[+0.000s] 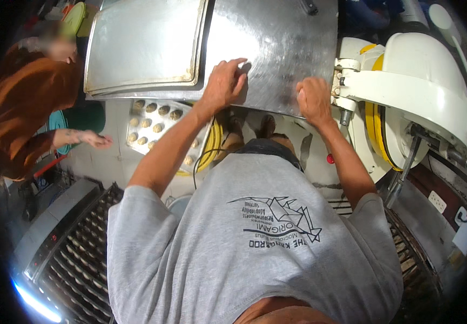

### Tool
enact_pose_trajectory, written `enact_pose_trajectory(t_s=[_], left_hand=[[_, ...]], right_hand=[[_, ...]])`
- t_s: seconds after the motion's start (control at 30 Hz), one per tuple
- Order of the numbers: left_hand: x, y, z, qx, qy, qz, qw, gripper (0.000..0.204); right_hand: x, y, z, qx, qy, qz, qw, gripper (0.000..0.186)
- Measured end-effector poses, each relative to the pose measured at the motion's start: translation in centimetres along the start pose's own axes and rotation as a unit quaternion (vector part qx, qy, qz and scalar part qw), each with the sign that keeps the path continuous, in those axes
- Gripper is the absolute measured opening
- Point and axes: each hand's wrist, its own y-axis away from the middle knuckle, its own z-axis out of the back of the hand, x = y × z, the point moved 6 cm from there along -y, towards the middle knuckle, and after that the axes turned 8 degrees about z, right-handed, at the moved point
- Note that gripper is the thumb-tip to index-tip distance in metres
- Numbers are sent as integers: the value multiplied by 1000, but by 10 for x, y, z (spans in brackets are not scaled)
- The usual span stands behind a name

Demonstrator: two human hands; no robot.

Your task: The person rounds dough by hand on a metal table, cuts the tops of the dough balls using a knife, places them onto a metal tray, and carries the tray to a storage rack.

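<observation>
Here, item by item, as you stood at the bench:

Steel table: bare sheet metal in front of you, its near edge under both hands.

Left hand: laid flat on the table near its edge, fingers spread and holding nothing, apparently to brace you.

Right hand: curled loosely at the edge, well apart from the left; I could not tell whether it gripped anything.

Empty baking tray: lay flat on the table's left part.

Tray of dough balls: sat lower, beneath the table edge.

White machine: stood just beside your right hand.

Another person's hand: reached in at far left.
</observation>
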Motion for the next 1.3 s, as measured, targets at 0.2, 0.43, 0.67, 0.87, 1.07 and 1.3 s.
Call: enact_pose_trajectory(t_s=[0.2, 0.43, 0.67, 0.87, 1.07, 1.3], left_hand=[[-26, -63, -26, -82, -64, -92, 990, 43], [-30, -44, -34, -92, -6, -62, 994, 32], [-4, -28, -5, -21, -64, -78, 995, 37], [-24, -63, -27, -100, -60, -97, 988, 24], [-15, -16, -20, -126, 34, -24, 991, 20], [-3, -34, -3, -56, -64, -82, 993, 20]], right_hand=[[-17, -70, -21, -59, 74, -52, 994, 12], [-11, -62, -20, -93, -17, -67, 993, 10], [-14, -22, -6, 19, 52, -28, 998, 9], [-22, -97, -31, -66, 52, -26, 996, 12], [-9, -54, -25, -50, -50, -18, 997, 12], [-16, -52, -14, 10, 18, -2, 1000, 13]])
